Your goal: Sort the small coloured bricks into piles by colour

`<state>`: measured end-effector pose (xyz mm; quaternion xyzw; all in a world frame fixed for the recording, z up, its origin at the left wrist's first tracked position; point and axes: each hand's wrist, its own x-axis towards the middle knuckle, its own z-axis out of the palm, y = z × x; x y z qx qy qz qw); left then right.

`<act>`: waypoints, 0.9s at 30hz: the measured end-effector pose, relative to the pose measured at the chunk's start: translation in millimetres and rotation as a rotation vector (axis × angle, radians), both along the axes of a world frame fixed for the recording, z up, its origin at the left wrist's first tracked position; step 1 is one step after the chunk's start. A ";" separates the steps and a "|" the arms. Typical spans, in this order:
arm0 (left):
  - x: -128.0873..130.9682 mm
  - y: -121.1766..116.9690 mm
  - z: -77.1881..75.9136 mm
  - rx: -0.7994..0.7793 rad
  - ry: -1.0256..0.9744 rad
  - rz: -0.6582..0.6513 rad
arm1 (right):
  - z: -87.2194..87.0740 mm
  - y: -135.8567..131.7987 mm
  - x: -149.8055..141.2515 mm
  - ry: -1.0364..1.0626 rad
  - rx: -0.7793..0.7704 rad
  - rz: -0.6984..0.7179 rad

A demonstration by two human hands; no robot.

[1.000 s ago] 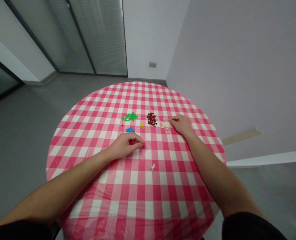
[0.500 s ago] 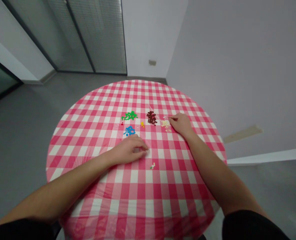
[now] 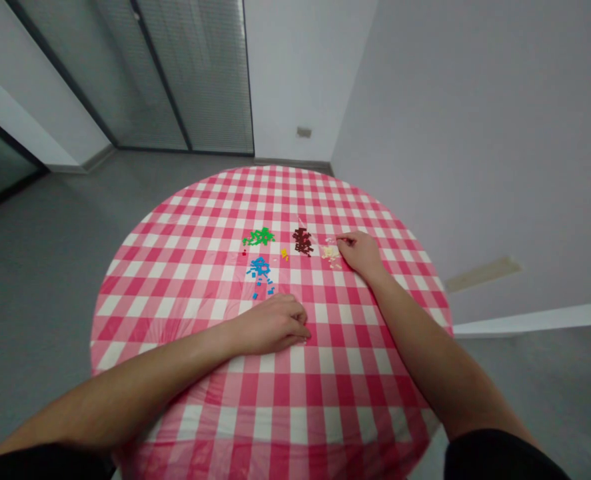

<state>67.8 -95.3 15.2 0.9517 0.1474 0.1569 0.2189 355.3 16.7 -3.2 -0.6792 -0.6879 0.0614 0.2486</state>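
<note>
My left hand (image 3: 275,323) is low over the near middle of the table. Its thumb and fingers are closed on a small white-and-green block piece, which they almost wholly hide. Further off on the right, my right hand (image 3: 362,252) rests at the edge of a loose pile of cream blocks (image 3: 331,253). Its fingertips are pinched together; whatever is between them is too small to make out. Just beyond my left hand lie blue blocks (image 3: 260,268), some scattered toward me.
A red-and-white checked tablecloth (image 3: 215,393) covers the round table. Green blocks (image 3: 261,237), dark brown blocks (image 3: 302,241) and a few yellow blocks (image 3: 284,254) lie in separate piles near the middle. One red block (image 3: 244,253) sits left of them. Walls stand beyond.
My left hand has moved toward me and slightly right, closing over the small white-and-green piece and uncovering more blue blocks. My right hand stays by the cream pile, almost unmoved.
</note>
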 end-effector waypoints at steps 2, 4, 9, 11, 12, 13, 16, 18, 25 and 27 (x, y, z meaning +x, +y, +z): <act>0.3 2.3 -4.0 0.033 -0.008 0.012 | 0.7 -1.0 -1.2 0.006 0.021 -0.004; 0.1 4.7 -7.8 0.053 -0.012 0.029 | 1.4 -2.2 -2.8 0.008 0.040 0.006; -2.6 9.9 -9.8 -0.023 -0.017 0.208 | 6.9 -9.2 -9.8 0.044 0.126 0.066; -3.8 12.2 -8.3 -0.099 -0.026 0.289 | 10.8 -14.6 -14.9 0.065 0.170 0.091; -4.4 13.3 -7.4 -0.142 -0.041 0.321 | 12.7 -17.8 -18.1 0.073 0.187 0.109; -4.7 14.3 -6.5 -0.183 -0.059 0.344 | 14.5 -21.2 -21.7 0.078 0.198 0.131; -4.7 15.6 -3.6 -0.249 -0.093 0.367 | 19.1 -31.2 -33.4 0.079 0.190 0.216; -4.2 14.8 -1.4 -0.237 -0.087 0.350 | 22.1 -37.1 -40.5 0.082 0.172 0.280; -6.1 14.3 1.3 -0.170 -0.184 0.365 | 33.9 -55.7 -54.2 0.269 -0.150 0.618; -7.1 15.2 0.6 -0.160 -0.255 0.427 | 31.6 -59.5 -57.9 0.447 -0.340 0.703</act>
